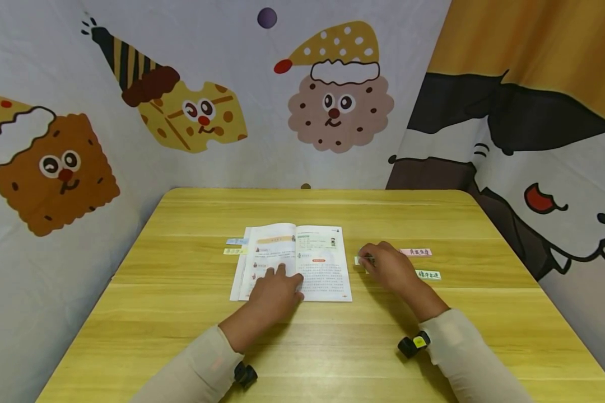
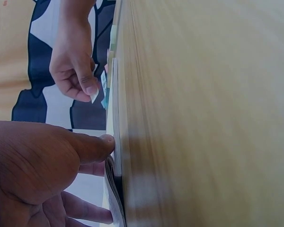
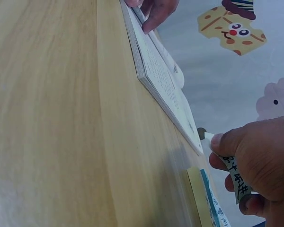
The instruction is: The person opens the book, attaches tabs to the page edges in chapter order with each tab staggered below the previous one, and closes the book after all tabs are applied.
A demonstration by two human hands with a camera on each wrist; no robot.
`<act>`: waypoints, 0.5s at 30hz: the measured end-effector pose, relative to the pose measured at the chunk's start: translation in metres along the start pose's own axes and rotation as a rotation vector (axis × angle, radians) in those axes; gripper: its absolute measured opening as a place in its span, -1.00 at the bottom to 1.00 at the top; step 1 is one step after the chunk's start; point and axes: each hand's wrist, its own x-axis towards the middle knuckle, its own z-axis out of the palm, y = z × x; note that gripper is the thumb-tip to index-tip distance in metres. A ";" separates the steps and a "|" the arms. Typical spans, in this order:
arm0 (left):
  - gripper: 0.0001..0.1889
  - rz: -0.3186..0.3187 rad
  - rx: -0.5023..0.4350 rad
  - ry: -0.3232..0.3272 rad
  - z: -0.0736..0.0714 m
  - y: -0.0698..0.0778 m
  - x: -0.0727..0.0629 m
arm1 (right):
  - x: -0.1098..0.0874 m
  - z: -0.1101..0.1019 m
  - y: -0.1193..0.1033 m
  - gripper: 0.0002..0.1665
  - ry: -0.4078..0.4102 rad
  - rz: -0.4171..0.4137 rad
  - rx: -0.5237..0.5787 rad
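An open book [image 1: 322, 268] with printed pages lies on the wooden table. My left hand [image 1: 276, 288] rests across its lower middle with fingers spread, and in the left wrist view the left thumb [image 2: 97, 147] is right at the page edge. Just off the book's right side, my right hand [image 1: 390, 267] pinches a small pale paper strip [image 3: 236, 179] with dark handwriting between thumb and fingers. Beyond that hand lie a pink strip [image 1: 416, 252] and a green strip [image 1: 428, 275], both handwritten. The right wrist view also has a yellow strip [image 3: 199, 194] and a blue-edged strip [image 3: 213, 198] near the hand.
From the book's left edge stick out a blue tab [image 1: 237, 242] and a yellow tab [image 1: 234, 251]. The wooden table [image 1: 181, 336] reaches back to a cartoon-printed cloth [image 1: 262, 162]. Each sleeve cuff carries a black wrist camera [image 1: 412, 344].
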 end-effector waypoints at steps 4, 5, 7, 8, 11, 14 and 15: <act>-0.68 0.001 -0.002 0.003 0.000 0.000 0.000 | 0.001 0.000 -0.002 -0.80 -0.005 -0.004 0.005; -0.68 0.001 -0.002 0.004 0.000 0.000 0.000 | 0.001 0.001 -0.002 -0.80 -0.006 -0.005 0.006; -0.69 0.001 0.000 0.004 0.000 0.000 0.000 | 0.002 0.002 -0.003 -0.80 -0.007 -0.006 0.008; -0.69 0.001 0.001 0.005 0.000 0.000 0.000 | 0.002 0.003 -0.003 -0.80 -0.007 -0.005 0.009; -0.69 0.002 0.005 0.007 0.001 0.000 0.000 | 0.003 0.004 -0.004 -0.79 -0.008 -0.002 0.009; -0.68 0.004 0.008 0.007 0.001 0.000 0.000 | 0.005 0.005 -0.005 -0.79 -0.010 0.007 0.011; -0.69 0.004 0.007 0.010 0.001 0.000 0.000 | 0.005 0.006 -0.006 -0.79 -0.010 0.007 0.012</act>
